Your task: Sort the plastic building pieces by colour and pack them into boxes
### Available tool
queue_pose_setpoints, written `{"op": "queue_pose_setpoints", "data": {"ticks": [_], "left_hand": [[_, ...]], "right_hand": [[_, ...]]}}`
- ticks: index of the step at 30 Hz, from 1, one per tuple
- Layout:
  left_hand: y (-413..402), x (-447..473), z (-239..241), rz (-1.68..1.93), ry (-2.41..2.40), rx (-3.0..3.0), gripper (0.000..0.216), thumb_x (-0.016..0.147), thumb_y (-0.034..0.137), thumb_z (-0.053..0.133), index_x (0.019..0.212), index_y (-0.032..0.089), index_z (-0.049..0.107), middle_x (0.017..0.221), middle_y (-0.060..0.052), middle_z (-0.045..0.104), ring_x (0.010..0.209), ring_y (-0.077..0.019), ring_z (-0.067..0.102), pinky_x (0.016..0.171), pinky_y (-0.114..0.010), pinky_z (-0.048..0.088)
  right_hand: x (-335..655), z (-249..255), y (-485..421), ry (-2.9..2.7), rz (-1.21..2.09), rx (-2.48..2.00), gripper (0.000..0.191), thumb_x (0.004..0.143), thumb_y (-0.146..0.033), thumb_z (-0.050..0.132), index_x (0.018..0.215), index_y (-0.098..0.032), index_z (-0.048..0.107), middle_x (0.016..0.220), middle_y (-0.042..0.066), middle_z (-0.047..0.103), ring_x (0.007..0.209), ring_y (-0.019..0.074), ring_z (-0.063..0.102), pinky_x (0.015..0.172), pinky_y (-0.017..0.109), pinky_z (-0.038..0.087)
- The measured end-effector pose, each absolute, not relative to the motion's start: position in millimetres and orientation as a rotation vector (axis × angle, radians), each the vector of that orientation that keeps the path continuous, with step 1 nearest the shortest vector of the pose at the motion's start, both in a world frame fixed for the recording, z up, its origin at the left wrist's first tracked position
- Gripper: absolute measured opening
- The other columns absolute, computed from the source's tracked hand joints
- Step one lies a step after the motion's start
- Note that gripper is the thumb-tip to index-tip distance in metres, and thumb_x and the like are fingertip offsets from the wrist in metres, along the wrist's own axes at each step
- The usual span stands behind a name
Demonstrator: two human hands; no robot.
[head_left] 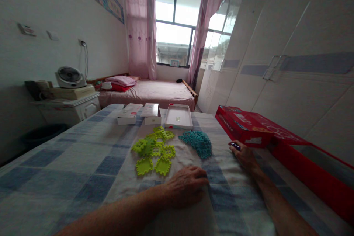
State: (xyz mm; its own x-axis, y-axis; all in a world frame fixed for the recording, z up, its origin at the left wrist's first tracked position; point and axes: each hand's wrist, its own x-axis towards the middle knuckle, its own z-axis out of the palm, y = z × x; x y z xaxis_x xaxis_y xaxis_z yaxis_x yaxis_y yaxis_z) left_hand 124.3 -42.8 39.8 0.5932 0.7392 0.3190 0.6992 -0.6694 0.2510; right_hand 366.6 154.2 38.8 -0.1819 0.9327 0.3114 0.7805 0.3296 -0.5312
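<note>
My left hand (188, 183) lies palm down on the checked cloth with its fingers loosely bent; nothing shows in it. Just beyond it spread several lime-green notched plastic pieces (157, 149), some with open centres and others solid squares. A pile of teal interlocking pieces (199, 143) sits to their right. Off to the right, my right hand (243, 155) is closed around a small dark object with white dots (235, 146), whose kind I cannot make out. That hand is beside the red box (247, 127).
Along the far edge stand two small white boxes (127, 120) (152, 121) and a shallow white tray (188, 123). A long red open container (312, 177) borders the right side. Behind are a bed (163, 90), a fan (69, 76) and tall wardrobes (254, 73).
</note>
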Motion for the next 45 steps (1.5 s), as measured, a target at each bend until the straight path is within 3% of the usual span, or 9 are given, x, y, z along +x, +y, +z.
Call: {"op": "queue_pose_setpoints", "data": {"ticks": [31, 38, 45], "left_hand": [[-44, 124, 44, 0.625, 1.212, 2.712, 0.026, 0.082, 0.023, 0.051, 0.107, 0.021, 0.055, 0.114, -0.005, 0.057, 0.105, -0.0178, 0.052, 0.095, -0.030, 0.038], [-45, 125, 42, 0.614, 1.240, 2.630, 0.032, 0.081, 0.018, 0.050, 0.112, 0.025, 0.054, 0.120, -0.003, 0.054, 0.109, -0.0179, 0.050, 0.097, -0.033, 0.039], [-43, 123, 39, 0.618, 1.228, 2.676, 0.033, 0.082, 0.015, 0.046, 0.113, 0.025, 0.054, 0.121, -0.003, 0.054, 0.112, -0.0177, 0.049, 0.097, -0.032, 0.041]], "right_hand": [[367, 30, 161, -2.009, 0.286, -1.480, 0.026, 0.072, -0.033, 0.050, 0.091, -0.020, 0.064, 0.084, 0.006, 0.068, 0.080, 0.0194, 0.063, 0.072, 0.029, 0.046], [361, 31, 154, -2.002, 0.163, -1.414, 0.034, 0.075, -0.031, 0.053, 0.102, -0.013, 0.059, 0.098, 0.009, 0.062, 0.088, 0.0173, 0.059, 0.082, 0.028, 0.044], [360, 35, 142, -2.071, 0.135, -1.605, 0.040, 0.075, -0.036, 0.057, 0.109, -0.016, 0.058, 0.104, 0.009, 0.060, 0.093, 0.0185, 0.058, 0.083, 0.028, 0.043]]}}
